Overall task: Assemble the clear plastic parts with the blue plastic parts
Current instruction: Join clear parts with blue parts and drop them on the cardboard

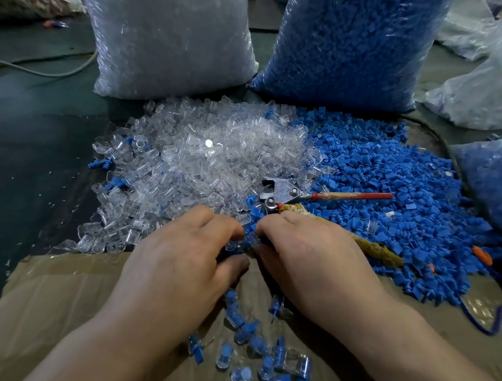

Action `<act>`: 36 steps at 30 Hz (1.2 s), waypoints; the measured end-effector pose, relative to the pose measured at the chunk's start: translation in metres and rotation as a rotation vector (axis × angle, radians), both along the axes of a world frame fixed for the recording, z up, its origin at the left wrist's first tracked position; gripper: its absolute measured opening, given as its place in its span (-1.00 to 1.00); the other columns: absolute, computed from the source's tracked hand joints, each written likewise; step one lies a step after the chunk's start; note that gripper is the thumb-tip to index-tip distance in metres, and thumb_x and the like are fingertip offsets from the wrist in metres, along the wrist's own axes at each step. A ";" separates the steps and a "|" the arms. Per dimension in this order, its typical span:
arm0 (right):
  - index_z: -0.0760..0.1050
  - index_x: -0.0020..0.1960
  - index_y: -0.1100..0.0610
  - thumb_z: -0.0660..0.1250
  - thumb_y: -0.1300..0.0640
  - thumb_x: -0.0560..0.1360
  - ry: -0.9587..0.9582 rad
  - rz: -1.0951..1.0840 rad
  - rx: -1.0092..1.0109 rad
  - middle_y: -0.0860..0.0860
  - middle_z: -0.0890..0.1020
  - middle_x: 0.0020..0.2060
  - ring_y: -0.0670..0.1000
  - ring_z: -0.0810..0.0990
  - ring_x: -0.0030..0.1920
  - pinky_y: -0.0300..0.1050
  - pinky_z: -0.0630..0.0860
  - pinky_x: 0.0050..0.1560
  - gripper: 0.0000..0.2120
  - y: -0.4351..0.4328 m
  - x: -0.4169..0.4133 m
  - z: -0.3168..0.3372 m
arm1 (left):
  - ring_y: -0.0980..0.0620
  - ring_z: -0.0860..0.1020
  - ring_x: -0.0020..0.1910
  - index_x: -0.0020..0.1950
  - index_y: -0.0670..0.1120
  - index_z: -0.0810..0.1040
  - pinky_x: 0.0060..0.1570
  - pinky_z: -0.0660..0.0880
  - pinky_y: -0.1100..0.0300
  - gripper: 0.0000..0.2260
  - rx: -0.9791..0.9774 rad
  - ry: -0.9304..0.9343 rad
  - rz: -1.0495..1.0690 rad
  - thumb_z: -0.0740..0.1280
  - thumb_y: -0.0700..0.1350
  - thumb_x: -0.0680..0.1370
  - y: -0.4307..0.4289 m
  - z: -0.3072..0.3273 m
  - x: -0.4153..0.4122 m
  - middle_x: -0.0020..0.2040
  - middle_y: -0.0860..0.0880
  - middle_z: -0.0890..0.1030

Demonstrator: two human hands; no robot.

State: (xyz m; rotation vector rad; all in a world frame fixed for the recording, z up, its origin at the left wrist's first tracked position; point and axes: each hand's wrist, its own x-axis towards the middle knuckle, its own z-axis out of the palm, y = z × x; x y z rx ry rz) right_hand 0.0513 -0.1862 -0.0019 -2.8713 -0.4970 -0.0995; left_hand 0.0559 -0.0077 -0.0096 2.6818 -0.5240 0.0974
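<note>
A heap of clear plastic parts (pixel 204 156) lies mid-table, with a heap of blue plastic parts (pixel 394 186) to its right. My left hand (pixel 178 253) and my right hand (pixel 308 249) meet at the near edge of the heaps, fingertips together. Between them sits a clear part (pixel 233 244) against a blue part (pixel 252 235); the left fingers pinch the clear one and the right fingers curl round the blue one. Several joined clear-and-blue pieces (pixel 263 359) lie on the cardboard sheet (pixel 63 305) below my hands.
A tall bag of clear parts (pixel 169 33) and a tall bag of blue parts (pixel 351 45) stand behind the heaps. Metal pliers with red handles (pixel 291 193) lie on the heaps. More plastic bags (pixel 498 89) sit at the right. A cable (pixel 43 70) runs at left.
</note>
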 end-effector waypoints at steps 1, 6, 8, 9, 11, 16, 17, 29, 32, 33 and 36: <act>0.41 0.00 -0.01 0.27 0.09 0.57 0.000 -0.003 0.005 -0.09 0.49 -0.18 0.02 0.50 -0.18 -0.06 0.37 -0.29 -0.96 0.000 0.000 0.000 | 0.23 0.50 -0.12 0.14 0.24 0.51 -0.14 0.51 0.23 -0.70 -0.008 -0.009 0.005 0.19 0.27 0.48 -0.001 0.000 0.000 -0.04 0.25 0.49; 0.43 -0.01 -0.03 0.21 0.02 0.59 -0.030 -0.005 0.062 -0.10 0.52 -0.17 0.01 0.51 -0.17 0.00 0.48 -0.21 -0.94 0.000 0.000 -0.003 | 0.24 0.50 -0.20 0.04 0.20 0.56 -0.22 0.43 0.35 -0.83 -0.061 -0.051 0.047 0.21 0.16 0.55 -0.004 0.000 -0.001 -0.12 0.22 0.51; 0.44 -0.02 -0.03 0.16 -0.03 0.60 -0.042 -0.009 0.086 -0.10 0.53 -0.18 0.01 0.52 -0.18 0.02 0.49 -0.20 -0.87 0.000 0.001 -0.004 | 0.21 0.51 -0.22 0.03 0.17 0.58 -0.25 0.49 0.26 -0.84 -0.077 -0.057 0.048 0.22 0.10 0.56 -0.005 0.000 -0.001 -0.13 0.20 0.52; 0.44 -0.03 -0.03 0.13 -0.05 0.60 -0.048 -0.012 0.099 -0.09 0.53 -0.19 0.02 0.52 -0.18 0.02 0.49 -0.20 -0.84 0.000 0.001 -0.005 | 0.18 0.53 -0.23 0.02 0.13 0.60 -0.27 0.52 0.21 -0.84 -0.088 -0.066 0.051 0.24 0.06 0.56 -0.005 0.001 -0.002 -0.14 0.19 0.53; 0.44 -0.04 -0.02 0.10 -0.08 0.59 -0.057 -0.010 0.124 -0.08 0.53 -0.20 0.04 0.52 -0.18 0.03 0.48 -0.22 -0.79 0.000 0.001 -0.006 | 0.15 0.54 -0.25 0.01 0.09 0.62 -0.28 0.52 0.19 -0.85 -0.102 -0.080 0.060 0.27 0.01 0.55 -0.005 0.001 -0.002 -0.15 0.17 0.55; 0.46 -0.07 -0.01 0.17 -0.05 0.59 -0.091 -0.009 0.110 -0.10 0.52 -0.24 0.02 0.52 -0.24 -0.02 0.45 -0.30 -0.84 0.002 0.001 -0.006 | 0.21 0.53 -0.14 0.11 0.19 0.56 -0.20 0.36 0.38 -0.80 -0.058 -0.037 0.054 0.28 0.13 0.51 -0.006 0.001 -0.001 -0.07 0.23 0.54; 0.47 -0.07 -0.01 0.18 -0.04 0.58 -0.098 -0.008 0.109 -0.10 0.52 -0.24 0.01 0.52 -0.24 -0.02 0.45 -0.31 -0.85 0.003 0.001 -0.006 | 0.22 0.52 -0.14 0.09 0.20 0.55 -0.20 0.35 0.38 -0.82 -0.059 -0.034 0.055 0.30 0.13 0.51 -0.006 0.000 -0.001 -0.08 0.24 0.53; 0.49 -0.03 -0.01 0.13 -0.10 0.60 -0.080 -0.001 0.210 -0.10 0.56 -0.21 0.01 0.53 -0.20 0.01 0.48 -0.22 -0.77 0.002 0.002 -0.010 | 0.12 0.53 -0.25 -0.06 0.08 0.62 -0.30 0.52 0.15 -0.93 -0.075 -0.067 0.053 0.35 -0.02 0.50 -0.004 -0.004 0.002 -0.16 0.16 0.52; 0.49 -0.03 -0.02 0.20 -0.10 0.58 -0.083 -0.030 0.327 -0.11 0.56 -0.22 -0.01 0.52 -0.18 0.03 0.48 -0.18 -0.82 0.001 0.002 -0.011 | 0.20 0.49 -0.27 -0.11 0.09 0.57 -0.30 0.37 0.36 -0.94 -0.113 -0.070 0.050 0.31 -0.01 0.51 -0.003 -0.004 0.002 -0.19 0.18 0.50; 0.49 -0.04 -0.03 0.23 -0.09 0.58 -0.083 -0.041 0.369 -0.11 0.56 -0.23 -0.03 0.51 -0.19 0.01 0.47 -0.16 -0.84 0.001 0.003 -0.011 | 0.21 0.49 -0.26 -0.11 0.10 0.54 -0.29 0.35 0.39 -0.95 -0.133 -0.072 0.056 0.30 0.00 0.52 -0.003 -0.004 0.002 -0.19 0.19 0.49; 0.47 -0.02 -0.07 0.25 -0.12 0.56 -0.072 -0.082 0.456 -0.13 0.56 -0.29 -0.10 0.51 -0.22 -0.13 0.42 -0.20 -0.86 0.001 0.002 -0.009 | 0.29 0.48 -0.11 -0.15 0.16 0.45 -0.30 0.30 0.38 -0.93 -0.251 -0.087 0.111 0.28 0.02 0.53 -0.003 -0.006 0.003 -0.20 0.21 0.46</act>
